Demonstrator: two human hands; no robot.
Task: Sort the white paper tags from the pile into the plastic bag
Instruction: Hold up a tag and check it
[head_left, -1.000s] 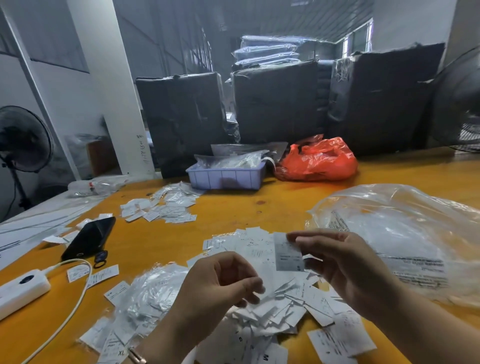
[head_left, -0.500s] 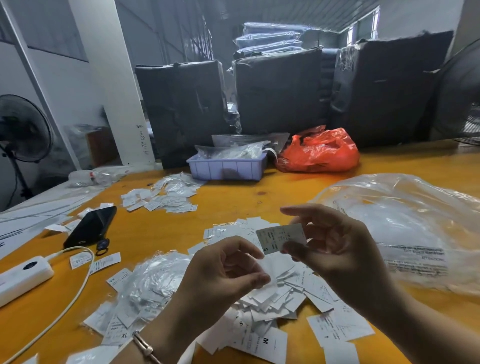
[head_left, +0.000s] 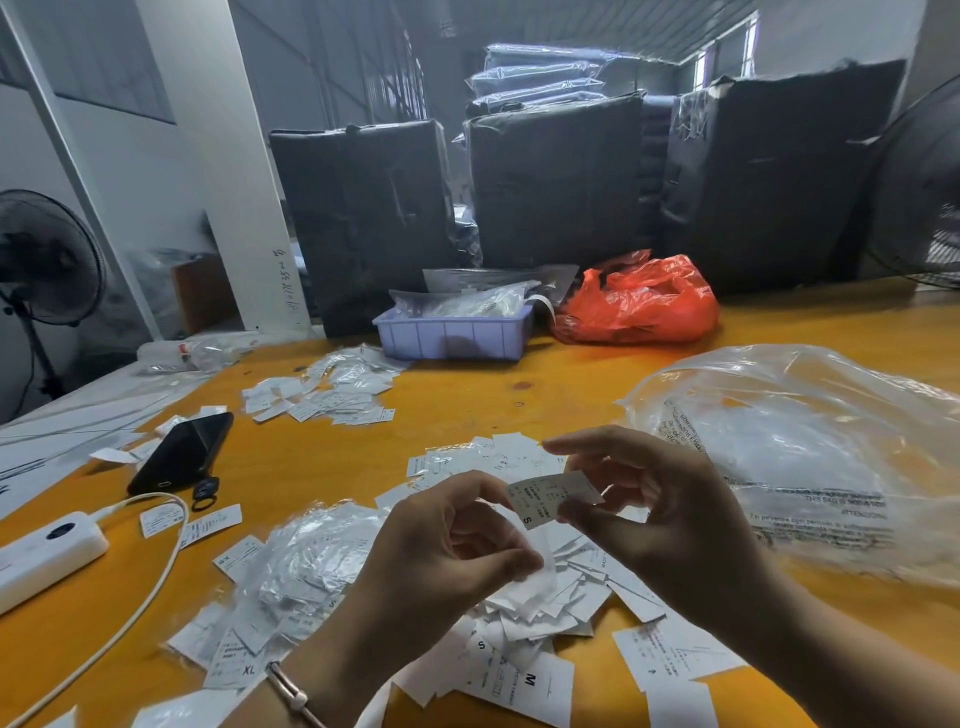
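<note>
while the right hand (head_left: 670, 525) pinches one tag (head_left: 545, 498) and the left hand (head_left: 457, 551) pinches clear film, the pile (head_left: 530, 597) at lower centre looks largely unsorted, bag (head_left: 810, 457) waiting at right.

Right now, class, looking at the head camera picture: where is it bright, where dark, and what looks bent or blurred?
Head view: daylight enters the window at top right; the black bundles stay dark; glare whitens the plastic bag; the wide lens bends the pillar; the tag in the right hand shows a readable S.
</note>
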